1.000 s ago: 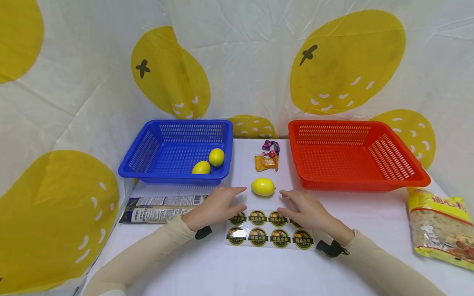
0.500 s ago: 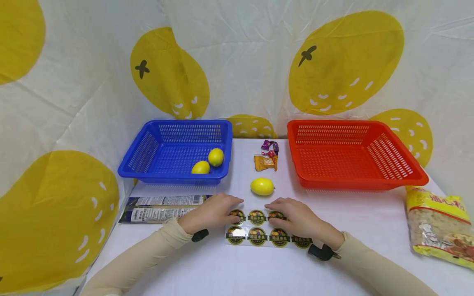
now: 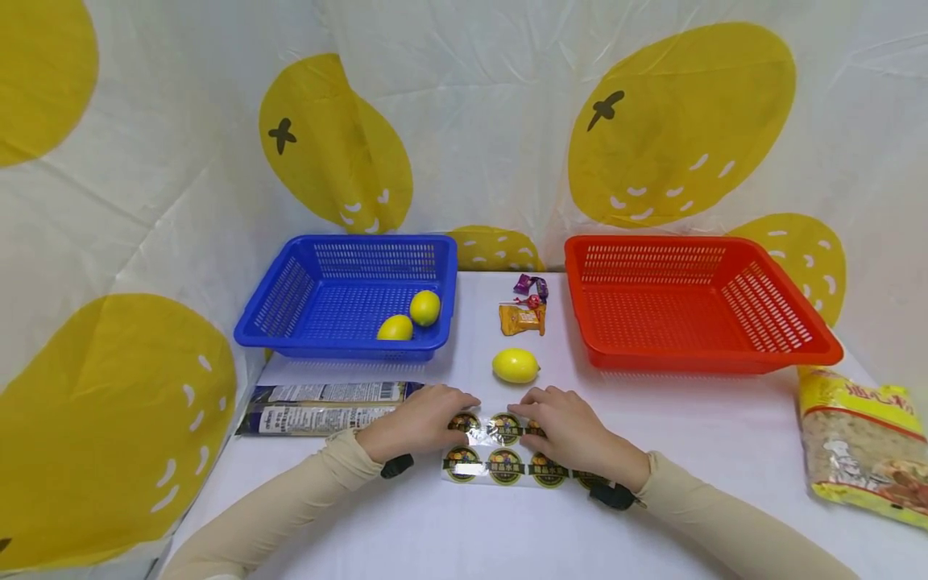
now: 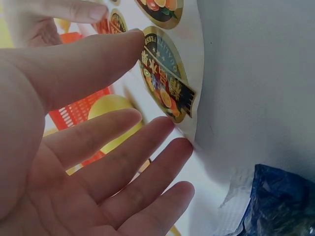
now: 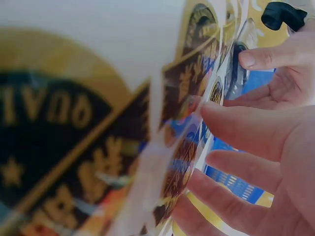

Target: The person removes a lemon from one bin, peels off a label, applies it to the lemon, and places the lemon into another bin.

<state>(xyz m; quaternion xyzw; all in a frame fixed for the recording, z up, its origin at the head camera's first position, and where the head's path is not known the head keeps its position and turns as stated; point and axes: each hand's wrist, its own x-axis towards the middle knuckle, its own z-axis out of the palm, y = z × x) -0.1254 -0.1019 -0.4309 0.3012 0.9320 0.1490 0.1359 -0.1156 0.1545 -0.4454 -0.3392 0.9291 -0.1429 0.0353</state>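
A clear sheet of round black-and-gold fruit stickers lies on the white table in front of the person. My left hand is at the sheet's left side, its fingers loosely extended. In the left wrist view, the thumb reaches a round sticker, and the fingertips are near the sheet's edge. Over the sheet's upper right part is my right hand. Its thumb and relaxed fingers touch the sheet in the right wrist view. Just beyond both hands sits a yellow lemon.
A blue basket with two lemons stands back left. A red basket stands back right. Wrapped candies lie between them. Two long packets lie left, and a yellow food bag lies far right.
Both hands have moved from beside the lemon back toward the sticker sheet. The right hand has shifted left over the sheet. The lemon has stayed in place.
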